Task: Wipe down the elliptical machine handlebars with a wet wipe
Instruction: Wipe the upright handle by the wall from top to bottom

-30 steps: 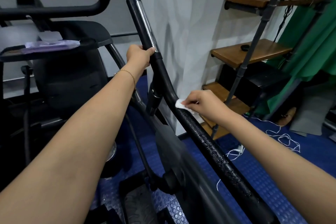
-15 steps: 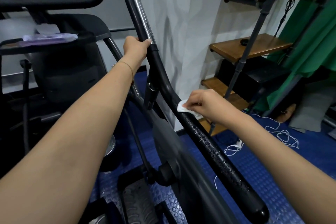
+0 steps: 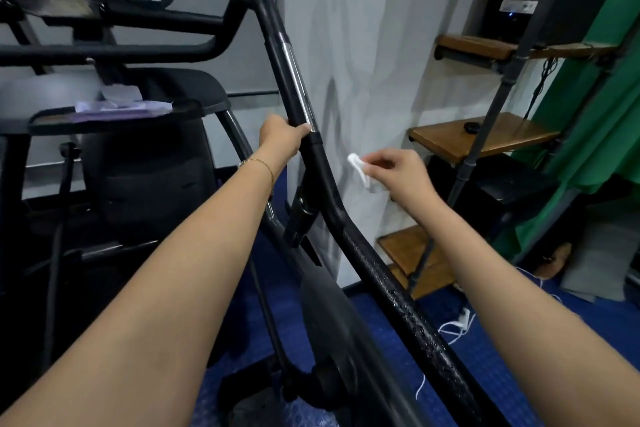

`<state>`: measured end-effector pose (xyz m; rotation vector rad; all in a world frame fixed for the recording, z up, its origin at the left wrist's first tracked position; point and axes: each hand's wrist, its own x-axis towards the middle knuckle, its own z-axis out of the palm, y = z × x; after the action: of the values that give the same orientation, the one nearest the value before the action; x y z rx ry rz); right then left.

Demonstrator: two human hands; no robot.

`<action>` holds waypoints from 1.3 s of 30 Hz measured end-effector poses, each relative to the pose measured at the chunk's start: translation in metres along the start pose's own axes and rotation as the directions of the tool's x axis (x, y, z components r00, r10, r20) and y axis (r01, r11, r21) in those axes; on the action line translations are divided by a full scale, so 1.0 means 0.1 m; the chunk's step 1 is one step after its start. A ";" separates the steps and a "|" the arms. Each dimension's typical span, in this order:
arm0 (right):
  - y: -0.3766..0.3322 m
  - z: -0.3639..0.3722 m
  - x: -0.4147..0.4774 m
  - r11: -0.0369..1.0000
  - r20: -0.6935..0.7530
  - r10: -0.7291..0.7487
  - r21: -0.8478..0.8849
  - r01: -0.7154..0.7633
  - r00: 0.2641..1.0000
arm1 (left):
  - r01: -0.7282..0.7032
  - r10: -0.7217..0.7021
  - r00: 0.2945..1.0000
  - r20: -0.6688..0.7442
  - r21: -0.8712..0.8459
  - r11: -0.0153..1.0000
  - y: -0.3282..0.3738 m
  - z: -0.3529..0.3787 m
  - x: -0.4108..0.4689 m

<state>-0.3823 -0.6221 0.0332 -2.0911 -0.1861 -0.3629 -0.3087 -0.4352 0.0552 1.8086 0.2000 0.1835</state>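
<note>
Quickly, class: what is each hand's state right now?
Left hand: gripping the black curved metal handlebar.
Right hand: pinching a small crumpled white wet wipe, off the bar.

Dim room, soft wall shadows, wide-angle edge warp, slight motion blur.

Brown wooden shelves stand beside a green cloth drape — a white cord, perhaps a cable, lies on blue studded flooring.

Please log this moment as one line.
left hand: grips handlebar | right hand: pinches wipe | wipe: apart from handlebar | handlebar: wet below
</note>
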 end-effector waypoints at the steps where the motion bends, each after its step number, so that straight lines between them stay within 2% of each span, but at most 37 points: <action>1: -0.02 0.12 0.11 1.000 -0.013 -0.012 0.028 0.012 1.000 | -0.005 0.005 1.000 0.000 0.002 1.000 -0.02 0.01 0.01; 7: 0.02 0.60 0.38 0.995 -0.033 0.018 0.102 -0.014 0.999 | -0.019 0.018 1.000 -0.006 -0.070 0.997 -0.08 0.03 0.07; 12: 0.30 0.43 0.17 0.995 0.152 0.074 0.060 -0.084 0.986 | -0.024 0.023 1.000 -0.010 -0.102 0.994 -0.15 0.07 0.11; 16: 0.03 0.50 0.40 0.990 0.076 0.006 0.142 -0.017 0.997 | -0.007 0.011 0.999 0.031 -0.139 0.990 -0.15 0.05 0.14; 18: 0.02 0.50 0.41 0.996 0.074 -0.021 0.092 0.014 0.997 | -0.005 0.009 1.000 0.028 -0.140 0.990 -0.14 0.03 0.11; 20: 0.09 0.36 0.31 0.999 0.187 0.015 -0.038 -0.008 0.982 | 0.022 -0.016 0.999 0.040 -0.154 0.988 -0.13 0.00 0.10; 22: 0.09 0.15 0.17 0.991 0.271 0.031 -0.131 0.005 0.962 | 0.040 -0.037 0.999 0.034 -0.089 0.995 -0.13 -0.04 0.03; 24: -0.01 -0.03 0.07 1.000 0.169 -0.004 0.003 0.003 0.986 | -0.022 0.023 0.998 -0.055 0.024 0.999 -0.12 -0.10 -0.13; 25: -0.07 -0.09 0.02 0.997 0.108 -0.022 0.072 0.014 0.994 | -0.071 0.072 0.993 -0.092 0.015 0.997 -0.14 -0.13 -0.26; 27: -0.19 -0.09 -0.12 0.994 0.078 -0.055 0.099 0.047 0.995 | -0.095 0.082 0.994 -0.071 -0.196 0.976 -0.22 -0.17 -0.57; 29: -0.25 0.02 -0.31 0.995 0.120 -0.083 0.068 0.075 0.989 | 0.041 0.005 0.994 0.108 -0.420 0.907 -0.34 -0.19 -0.95; 31: -0.29 0.17 -0.48 0.994 0.165 -0.109 0.004 0.110 0.980 | 0.187 -0.027 0.954 0.299 -0.522 0.832 -0.45 -0.18 -1.28; 32: -0.30 0.24 -0.54 0.992 0.179 -0.124 -0.015 0.128 0.976 | 0.216 -0.023 0.941 0.338 -0.546 0.809 -0.51 -0.16 -1.38; 36: -0.39 0.33 -0.59 0.993 0.207 -0.114 0.003 0.116 0.972 | 0.260 -0.045 0.942 0.332 -0.641 0.722 -0.65 -0.15 -1.50; 39: -0.45 0.23 -0.57 0.998 0.312 -0.059 0.032 0.051 0.948 | 0.286 -0.075 0.942 0.326 -0.668 0.687 -0.74 -0.16 -1.52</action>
<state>-0.4445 -0.5785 0.0394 -2.1135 -0.4357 -0.0576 -0.4635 -0.4374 -0.0157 1.0024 0.0885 -0.1315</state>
